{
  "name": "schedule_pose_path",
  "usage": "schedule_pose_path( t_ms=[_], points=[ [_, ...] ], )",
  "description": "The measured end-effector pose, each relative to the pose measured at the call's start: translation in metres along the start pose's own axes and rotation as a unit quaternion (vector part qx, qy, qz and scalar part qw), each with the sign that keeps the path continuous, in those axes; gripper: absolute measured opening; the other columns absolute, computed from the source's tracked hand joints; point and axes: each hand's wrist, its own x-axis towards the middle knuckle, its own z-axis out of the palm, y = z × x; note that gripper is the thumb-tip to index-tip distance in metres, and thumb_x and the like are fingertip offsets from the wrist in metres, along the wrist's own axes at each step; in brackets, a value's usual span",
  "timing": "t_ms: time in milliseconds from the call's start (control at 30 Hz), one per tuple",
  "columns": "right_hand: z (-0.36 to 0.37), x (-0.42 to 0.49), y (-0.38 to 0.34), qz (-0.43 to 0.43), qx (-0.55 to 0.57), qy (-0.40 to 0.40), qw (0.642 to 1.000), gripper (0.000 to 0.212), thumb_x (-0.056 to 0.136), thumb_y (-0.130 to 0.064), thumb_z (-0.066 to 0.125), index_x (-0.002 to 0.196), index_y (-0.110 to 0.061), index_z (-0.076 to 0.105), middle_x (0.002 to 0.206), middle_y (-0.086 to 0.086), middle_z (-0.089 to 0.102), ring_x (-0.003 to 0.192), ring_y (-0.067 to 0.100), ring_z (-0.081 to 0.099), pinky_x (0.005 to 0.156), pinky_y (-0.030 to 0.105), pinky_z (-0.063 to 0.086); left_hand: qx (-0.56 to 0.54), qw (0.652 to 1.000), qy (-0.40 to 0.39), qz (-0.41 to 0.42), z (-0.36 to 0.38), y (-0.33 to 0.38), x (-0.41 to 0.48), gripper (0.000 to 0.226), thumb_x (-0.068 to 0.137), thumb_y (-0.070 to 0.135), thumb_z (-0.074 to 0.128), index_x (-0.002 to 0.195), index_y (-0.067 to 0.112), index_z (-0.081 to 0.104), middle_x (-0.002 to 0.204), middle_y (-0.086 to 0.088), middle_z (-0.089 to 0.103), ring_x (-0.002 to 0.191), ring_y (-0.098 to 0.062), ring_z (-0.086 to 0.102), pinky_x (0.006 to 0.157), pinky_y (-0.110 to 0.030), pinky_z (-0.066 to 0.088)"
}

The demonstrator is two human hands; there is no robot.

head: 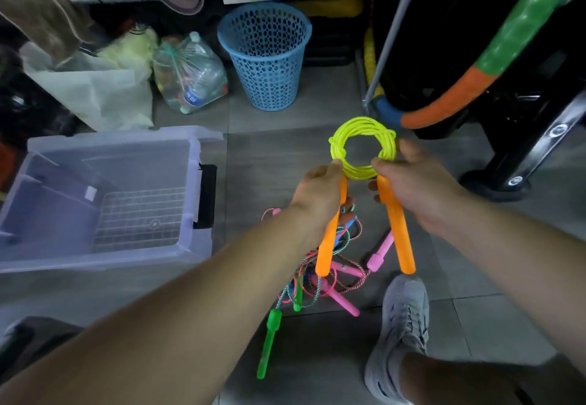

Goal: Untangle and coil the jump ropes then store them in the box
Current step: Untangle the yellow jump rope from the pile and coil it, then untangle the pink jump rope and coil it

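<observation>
Nearest, a grey shoe [402,335] stands on the tiled floor [260,157] beside a tangle of ropes [317,271] with pink and green handles, still to be sorted. Above it, the left hand [320,195] closes its fingers around one orange handle [329,239], thumb pressing the yellow coil [363,147]; the right hand [418,189] grips the other orange handle [400,227], pinching the coil's far side. This rope looks fully wound, so the coiling step seems done. Next, it likely needs carrying left into the empty clear box [104,201] without loosening. Farther off stand a blue basket [264,55] and a bottle [193,74], its label unreadable.
</observation>
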Motion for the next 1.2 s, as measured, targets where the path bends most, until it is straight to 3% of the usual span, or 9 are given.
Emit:
schedule_pose_path(
  t_ms=[200, 367, 633, 767, 867, 967, 1067, 1133, 1200],
  points=[
    [-0.016, 0.065, 0.061, 0.039, -0.124, 0.04, 0.991, 0.021, 0.087, -0.026, 0.061, 0.09, -0.006, 0.066, 0.083, 0.015, 0.074, 0.075, 0.036, 0.071, 0.068, 0.043, 0.058, 0.029, 0.999, -0.005, -0.012, 0.046, -0.034, 0.068, 0.021, 0.104, 0.037, 0.046, 0.104, 0.017, 0.053, 0.091, -0.011, 0.053, 0.065, -0.022, 0.063, 0.069, -0.041, 0.059],
    [-0.016, 0.134, 0.138, 0.09, -0.108, 0.068, 0.988, 0.021, 0.086, -0.031, 0.064, 0.105, -0.022, 0.066, 0.093, 0.007, 0.073, 0.085, 0.029, 0.07, 0.077, 0.038, 0.057, 0.236, 0.971, -0.005, 0.02, 0.08, -0.082, 0.151, 0.033, 0.104, 0.039, 0.041, 0.094, 0.015, 0.061, 0.106, -0.02, 0.07, 0.093, -0.036, 0.067, 0.079, -0.043, 0.053],
    [0.003, 0.232, 0.224, 0.114, -0.097, 0.092, 0.984, 0.024, 0.089, -0.018, 0.065, 0.112, -0.016, 0.071, 0.108, 0.011, 0.073, 0.099, 0.026, 0.067, 0.067, 0.02, 0.038, 0.266, 0.964, -0.016, -0.01, 0.117, -0.134, 0.267, 0.013, 0.093, 0.026, 0.058, 0.082, 0.019, 0.057, 0.071, -0.002, 0.058, 0.067, -0.024, 0.053, 0.064, -0.033, 0.044],
    [0.006, 0.257, 0.258, 0.08, -0.098, 0.105, 0.986, 0.025, 0.09, -0.015, 0.064, 0.115, -0.014, 0.067, 0.11, 0.007, 0.071, 0.107, 0.026, 0.064, 0.072, 0.02, 0.035, 0.31, 0.95, -0.038, 0.004, 0.125, -0.153, 0.301, 0.019, 0.086, 0.009, 0.059, 0.098, 0.023, 0.06, 0.077, 0.0, 0.063, 0.064, -0.021, 0.061, 0.064, -0.032, 0.056],
    [0.007, 0.267, 0.277, 0.085, -0.117, 0.101, 0.984, 0.028, 0.088, -0.015, 0.063, 0.116, -0.018, 0.065, 0.109, 0.008, 0.071, 0.107, 0.029, 0.064, 0.072, 0.022, 0.037, 0.341, 0.939, -0.033, 0.024, 0.127, -0.162, 0.316, 0.024, 0.087, 0.012, 0.061, 0.107, 0.024, 0.065, 0.095, -0.002, 0.07, 0.08, -0.022, 0.065, 0.065, -0.028, 0.049],
    [0.009, 0.268, 0.282, 0.097, -0.152, 0.089, 0.98, 0.038, 0.081, -0.025, 0.06, 0.119, -0.025, 0.059, 0.113, 0.01, 0.067, 0.114, 0.035, 0.058, 0.09, 0.036, 0.047, 0.343, 0.938, -0.023, 0.038, 0.127, -0.165, 0.324, 0.026, 0.083, 0.022, 0.064, 0.109, 0.025, 0.066, 0.098, -0.002, 0.071, 0.084, -0.02, 0.065, 0.066, -0.025, 0.045],
    [0.012, 0.264, 0.285, 0.098, -0.229, 0.071, 0.966, 0.047, 0.086, -0.033, 0.061, 0.132, -0.027, 0.052, 0.13, 0.012, 0.057, 0.128, 0.037, 0.045, 0.102, 0.047, 0.036, 0.35, 0.936, -0.011, 0.035, 0.124, -0.168, 0.33, 0.028, 0.076, 0.023, 0.061, 0.104, 0.027, 0.063, 0.097, -0.006, 0.07, 0.076, -0.022, 0.072, 0.06, -0.026, 0.055],
    [0.011, 0.258, 0.287, 0.088, -0.245, 0.07, 0.963, 0.053, 0.088, -0.038, 0.059, 0.139, -0.028, 0.046, 0.137, 0.011, 0.052, 0.131, 0.038, 0.04, 0.104, 0.05, 0.034, 0.336, 0.941, -0.014, 0.027, 0.121, -0.168, 0.329, 0.025, 0.078, 0.021, 0.058, 0.102, 0.027, 0.059, 0.095, -0.009, 0.07, 0.061, -0.025, 0.073, 0.055, -0.032, 0.06],
    [0.008, 0.251, 0.291, 0.06, -0.264, 0.081, 0.959, 0.058, 0.089, -0.035, 0.059, 0.143, -0.028, 0.042, 0.139, 0.01, 0.05, 0.13, 0.038, 0.04, 0.103, 0.051, 0.035, 0.342, 0.939, -0.01, 0.026, 0.116, -0.168, 0.327, 0.03, 0.072, 0.029, 0.056, 0.102, 0.033, 0.056, 0.098, -0.008, 0.069, 0.067, -0.03, 0.072, 0.062, -0.044, 0.063]
  ],
)
